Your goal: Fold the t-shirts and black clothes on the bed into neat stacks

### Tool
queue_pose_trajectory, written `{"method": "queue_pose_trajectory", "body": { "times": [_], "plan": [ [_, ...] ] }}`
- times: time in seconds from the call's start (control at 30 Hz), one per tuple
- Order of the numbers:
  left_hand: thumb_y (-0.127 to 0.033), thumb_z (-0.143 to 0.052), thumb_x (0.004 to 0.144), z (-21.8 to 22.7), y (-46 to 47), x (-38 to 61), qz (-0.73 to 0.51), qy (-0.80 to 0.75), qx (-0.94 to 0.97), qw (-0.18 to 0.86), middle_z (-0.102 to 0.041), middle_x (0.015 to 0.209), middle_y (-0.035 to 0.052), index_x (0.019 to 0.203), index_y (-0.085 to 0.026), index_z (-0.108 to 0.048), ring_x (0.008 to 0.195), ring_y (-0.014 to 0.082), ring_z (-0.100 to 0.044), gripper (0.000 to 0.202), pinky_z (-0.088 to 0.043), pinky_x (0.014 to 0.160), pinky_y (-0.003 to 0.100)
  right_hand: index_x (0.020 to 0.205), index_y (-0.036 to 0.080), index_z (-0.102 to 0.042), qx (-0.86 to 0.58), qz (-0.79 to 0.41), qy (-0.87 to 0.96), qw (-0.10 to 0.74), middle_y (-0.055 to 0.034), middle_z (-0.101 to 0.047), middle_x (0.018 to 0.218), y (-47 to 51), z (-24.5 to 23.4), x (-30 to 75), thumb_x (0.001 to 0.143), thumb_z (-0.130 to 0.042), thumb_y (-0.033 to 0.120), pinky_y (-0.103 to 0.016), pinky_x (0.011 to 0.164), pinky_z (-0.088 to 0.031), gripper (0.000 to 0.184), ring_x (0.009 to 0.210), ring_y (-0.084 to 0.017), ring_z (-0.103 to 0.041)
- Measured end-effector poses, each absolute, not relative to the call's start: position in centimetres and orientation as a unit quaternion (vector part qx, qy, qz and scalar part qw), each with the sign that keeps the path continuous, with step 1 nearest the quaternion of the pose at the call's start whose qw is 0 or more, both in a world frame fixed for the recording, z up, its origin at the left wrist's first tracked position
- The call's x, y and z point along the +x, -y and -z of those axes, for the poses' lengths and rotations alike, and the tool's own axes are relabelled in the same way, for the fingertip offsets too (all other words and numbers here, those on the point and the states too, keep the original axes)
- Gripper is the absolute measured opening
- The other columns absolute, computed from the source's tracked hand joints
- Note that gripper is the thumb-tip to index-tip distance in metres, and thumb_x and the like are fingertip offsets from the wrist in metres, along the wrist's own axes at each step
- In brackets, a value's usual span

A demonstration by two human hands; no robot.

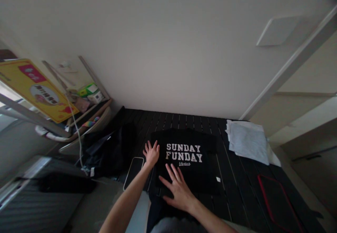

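Right hand [180, 190], left hand [152, 155]: apart, splayed over one black shirt [196, 176]; one pale-edged phone [133, 173].

Bit of a jumble on the left tbh: big yellow printed board [39, 91], a green pack [87, 90] just beside a small white box [96, 97], and a white cable [76, 126] dangling down. Pale-rimmed phone [133, 173] lies flat, plus some red-edged dark slab [280, 202] far right. White panel [278, 31] up on the wall [168, 50] too.

Dim light leaves the black slatted table [240, 187] murky, with soft detail and stretched edges.
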State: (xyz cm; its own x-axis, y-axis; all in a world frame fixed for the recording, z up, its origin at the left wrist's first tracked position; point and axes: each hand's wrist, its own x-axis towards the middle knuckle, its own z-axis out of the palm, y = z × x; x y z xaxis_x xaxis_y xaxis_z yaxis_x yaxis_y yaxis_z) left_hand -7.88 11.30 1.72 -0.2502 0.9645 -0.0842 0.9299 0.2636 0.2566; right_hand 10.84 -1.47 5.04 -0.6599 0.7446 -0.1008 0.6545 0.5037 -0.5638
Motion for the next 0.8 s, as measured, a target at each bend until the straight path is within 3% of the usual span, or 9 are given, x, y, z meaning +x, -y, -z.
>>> {"method": "queue_pose_trajectory", "body": {
  "times": [0.1,0.27,0.37,0.5,0.63,0.8],
  "plan": [
    [-0.041,-0.03,0.097,-1.9,-12.2,-8.9,-0.077,-0.768,0.623,0.124,-0.028,0.154,0.0097,0.14,-0.032,-0.043,0.14,0.0356,-0.019,0.046,-0.028,0.102,0.061,0.145,0.041,-0.027,-0.337,-0.352,0.872,0.039,-0.0025,0.016,0.157,2.3,-5.9,8.8,0.074,-0.06,0.061,-0.061,0.111,0.002,0.081,0.142,-0.036,0.011],
    [-0.03,-0.033,0.094,-2.6,-12.6,-8.9,-0.085,-0.756,0.635,0.137,-0.04,0.145,0.0119,0.133,-0.024,-0.051,0.13,0.0331,-0.035,0.043,-0.035,0.099,0.056,0.151,0.025,-0.013,-0.352,-0.365,0.861,0.028,-0.0108,0.002,0.158,2.8,-5.9,7.9,0.074,-0.057,0.065,-0.062,0.111,0.006,0.097,0.144,-0.035,0.006],
    [-0.025,-0.041,0.089,-3.3,-13.3,-8.5,-0.093,-0.752,0.635,0.149,-0.047,0.136,0.0157,0.122,-0.018,-0.059,0.119,0.0328,-0.047,0.038,-0.04,0.094,0.053,0.151,0.022,-0.014,-0.378,-0.358,0.853,0.03,-0.009,-0.006,0.158,2.7,-5.3,7.8,0.076,-0.056,0.059,-0.061,0.112,0.005,0.094,0.145,-0.031,0.004],
    [-0.019,-0.041,0.088,-5.4,-14.5,-6.9,-0.14,-0.733,0.646,0.157,-0.051,0.126,0.0184,0.118,-0.011,-0.061,0.109,0.029,-0.056,0.038,-0.044,0.094,0.048,0.151,0.024,-0.011,-0.426,-0.342,0.836,0.054,-0.0037,-0.005,0.159,3.2,-5.0,8.6,0.074,-0.06,0.053,-0.059,0.114,-0.001,0.096,0.145,-0.03,0.004],
    [-0.023,-0.042,0.091,-8.3,-15.4,-3.7,-0.209,-0.653,0.707,0.174,-0.047,0.133,0.0132,0.127,-0.014,-0.058,0.12,0.0218,-0.052,0.04,-0.04,0.104,0.035,0.15,0.028,-0.017,-0.453,-0.322,0.823,0.118,-0.0023,-0.015,0.158,4.9,-5.4,10.9,0.082,-0.053,0.05,-0.055,0.116,-0.011,0.08,0.145,-0.028,-0.004],
    [-0.039,-0.044,0.093,-9.2,-14.8,0.6,-0.266,-0.514,0.774,0.256,-0.02,0.157,0.0071,0.141,-0.026,-0.043,0.138,0.0257,-0.032,0.049,-0.036,0.108,0.04,0.146,0.034,-0.031,-0.561,-0.256,0.775,0.138,-0.0033,-0.008,0.158,6.8,-4.8,13.1,0.082,-0.055,0.052,-0.061,0.111,-0.02,0.071,0.144,-0.036,-0.006]
  ]
}}
